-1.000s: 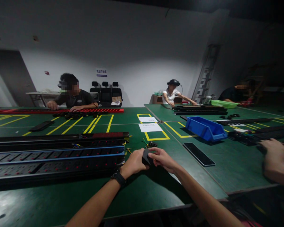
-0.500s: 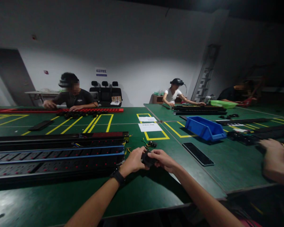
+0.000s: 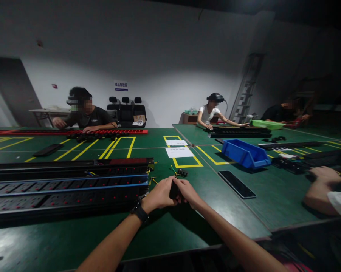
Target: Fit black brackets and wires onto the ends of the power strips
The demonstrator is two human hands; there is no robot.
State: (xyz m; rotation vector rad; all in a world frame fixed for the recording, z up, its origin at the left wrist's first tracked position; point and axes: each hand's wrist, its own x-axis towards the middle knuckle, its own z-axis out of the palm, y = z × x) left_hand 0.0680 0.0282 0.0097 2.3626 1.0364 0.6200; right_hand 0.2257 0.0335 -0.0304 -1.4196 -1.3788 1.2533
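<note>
Above the green table, my left hand (image 3: 160, 193) and my right hand (image 3: 189, 192) come together around a small black part (image 3: 174, 189). Fingers of both hands are closed on it and cover most of it, so its exact kind does not show. Just beyond my hands, a small black piece with thin wires (image 3: 182, 172) lies on the table. To the left of my left hand are long black strips of sockets with red dots (image 3: 102, 197), with yellow-green wires (image 3: 154, 180) at their right end.
A dark phone (image 3: 237, 184) lies to the right, below a blue bin (image 3: 245, 154). White paper sheets (image 3: 179, 152) rest ahead. A co-worker's arm (image 3: 323, 185) reaches in at the right. Other people sit across the table near a red frame (image 3: 130, 132) and a green tray (image 3: 268, 125).
My right hand has shifted slightly left and wrapped further over the black part, which now shows less and appears turned. My left hand stays nearly in place.
</note>
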